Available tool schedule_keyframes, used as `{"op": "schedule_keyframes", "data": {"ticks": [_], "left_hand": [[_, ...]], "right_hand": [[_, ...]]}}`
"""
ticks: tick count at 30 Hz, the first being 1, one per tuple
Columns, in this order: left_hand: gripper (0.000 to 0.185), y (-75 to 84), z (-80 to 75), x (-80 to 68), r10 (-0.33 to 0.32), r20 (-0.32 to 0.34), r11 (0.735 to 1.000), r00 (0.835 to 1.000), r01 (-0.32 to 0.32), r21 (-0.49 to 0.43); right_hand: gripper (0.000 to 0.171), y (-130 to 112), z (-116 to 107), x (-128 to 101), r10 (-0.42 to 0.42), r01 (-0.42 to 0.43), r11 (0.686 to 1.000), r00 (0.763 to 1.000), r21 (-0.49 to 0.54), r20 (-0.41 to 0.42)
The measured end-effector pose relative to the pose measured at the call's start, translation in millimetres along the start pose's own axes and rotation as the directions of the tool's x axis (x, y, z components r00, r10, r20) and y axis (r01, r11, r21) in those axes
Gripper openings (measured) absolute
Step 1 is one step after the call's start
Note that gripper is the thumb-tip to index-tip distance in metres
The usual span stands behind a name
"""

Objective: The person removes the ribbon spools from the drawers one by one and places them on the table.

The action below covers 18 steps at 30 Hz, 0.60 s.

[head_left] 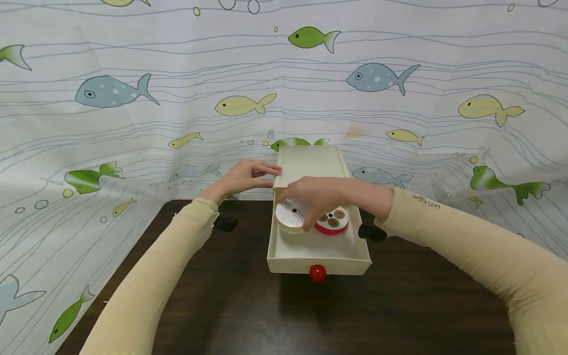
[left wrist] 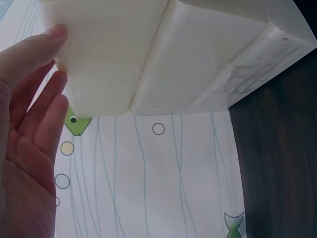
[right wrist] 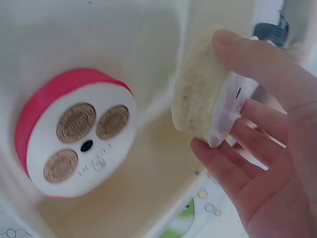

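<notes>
Right hand grips a cream ribbon spool, thumb on one side and fingers curled round the other, holding it tilted on edge inside the open drawer, at its left part. Wrist view shows the same spool lifted clear of the drawer floor, pinched between thumb and fingers. Just beside it, to the right, a red ribbon spool lies flat in the drawer, white face up with three brown round stickers (text on them too small to read). The two spools look close, whether touching cannot be told.

Left hand rests flat against the left outer side of the cream box that the drawer slides out of, fingers straight, nothing gripped; fingertips touch the box wall.

Drawer front carries a red round knob. Box sits on a dark wood table, fish-print cloth behind and at both sides. Beige sleeves on both arms.
</notes>
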<state>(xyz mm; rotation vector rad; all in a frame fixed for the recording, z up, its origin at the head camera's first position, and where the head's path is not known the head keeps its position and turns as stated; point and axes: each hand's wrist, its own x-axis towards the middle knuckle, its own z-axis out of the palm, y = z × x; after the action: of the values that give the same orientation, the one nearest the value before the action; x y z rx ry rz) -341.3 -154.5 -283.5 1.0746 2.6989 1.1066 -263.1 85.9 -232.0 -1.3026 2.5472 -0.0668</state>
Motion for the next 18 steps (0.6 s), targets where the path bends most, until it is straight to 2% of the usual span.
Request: {"op": "schedule_keyframes", "data": {"ticks": [9, 18], "left_hand": [[0.036, -1.4, -1.0, 2.2, 0.026, -0.005, 1.000, 1.000, -0.026, -0.011], [0.035, -4.6, 2.4, 3.6, 0.006, -0.024, 1.000, 1.000, -0.007, -0.014]], "right_hand": [[0.078, 10, -21, -29, 0.030, -0.024, 0.996, 0.997, 0.082, -0.071], [0.079, 26, -24, -50, 0.057, -0.040, 0.988, 0.992, 0.149, -0.110]]}}
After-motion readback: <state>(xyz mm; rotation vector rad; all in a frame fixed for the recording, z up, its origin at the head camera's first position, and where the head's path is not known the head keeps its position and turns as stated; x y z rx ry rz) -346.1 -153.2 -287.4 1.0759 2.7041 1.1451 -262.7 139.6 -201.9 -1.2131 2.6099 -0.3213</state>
